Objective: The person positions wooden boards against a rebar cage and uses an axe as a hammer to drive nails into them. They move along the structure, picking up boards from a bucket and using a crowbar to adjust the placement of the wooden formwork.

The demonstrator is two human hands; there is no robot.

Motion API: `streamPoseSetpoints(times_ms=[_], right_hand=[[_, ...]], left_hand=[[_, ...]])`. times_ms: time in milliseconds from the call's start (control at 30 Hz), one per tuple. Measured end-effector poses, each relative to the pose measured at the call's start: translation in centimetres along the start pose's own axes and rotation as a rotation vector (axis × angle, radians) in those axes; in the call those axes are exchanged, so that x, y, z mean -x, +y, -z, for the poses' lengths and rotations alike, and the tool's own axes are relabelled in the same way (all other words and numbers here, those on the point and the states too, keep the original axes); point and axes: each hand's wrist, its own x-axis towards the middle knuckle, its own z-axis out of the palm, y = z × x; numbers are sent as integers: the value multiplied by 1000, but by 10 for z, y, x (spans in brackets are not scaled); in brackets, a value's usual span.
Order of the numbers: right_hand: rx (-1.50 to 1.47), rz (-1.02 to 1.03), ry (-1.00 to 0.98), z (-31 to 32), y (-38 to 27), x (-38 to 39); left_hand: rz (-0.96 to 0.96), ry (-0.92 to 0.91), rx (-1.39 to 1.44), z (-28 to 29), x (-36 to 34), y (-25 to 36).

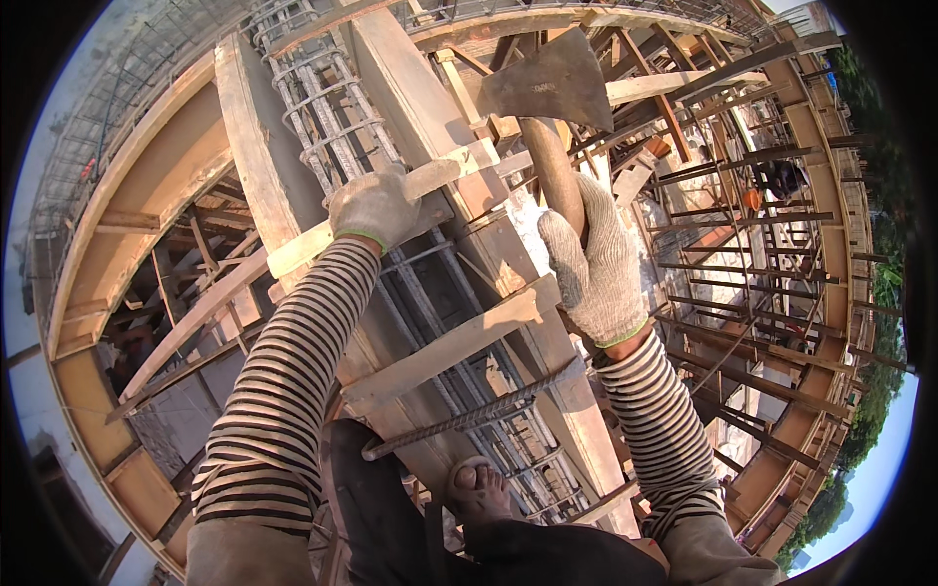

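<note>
My right hand [601,273], in a knitted glove, is closed around the wooden handle [554,174] of an axe. The broad, dark axe head [552,83] is raised above the far right side of the beam formwork [415,93]. A pale wooden strip [451,170] lies crosswise over the formwork. My gloved left hand [371,207] grips that strip near its middle, with the fingertips partly hidden. Beneath it, a cage of steel reinforcing bars [337,122] runs along the trough between the boards.
Nearer to me, another wooden strip [454,350] and a bent ribbed bar [479,412] cross the trough. My bare foot [479,485] stands by the bars. Curved formwork [147,220] rises at left; timber props and poles [743,264] stand far below at right.
</note>
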Motion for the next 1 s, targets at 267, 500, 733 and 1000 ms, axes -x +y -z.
streamPoseSetpoints(times_ms=[267,500,733,1000], right_hand=[[276,-209,-271,-19,43,-19],[-3,124,85,20,-5,-23],[309,-173,-396,1,43,-50],[-5,-111,-27,7,4,-28]], left_hand=[[-9,-11,-15,-9,-14,10],[-5,-13,23,0,-8,-2],[-23,19,8,-2,-5,9],[-26,-2,-19,-3,-5,6]])
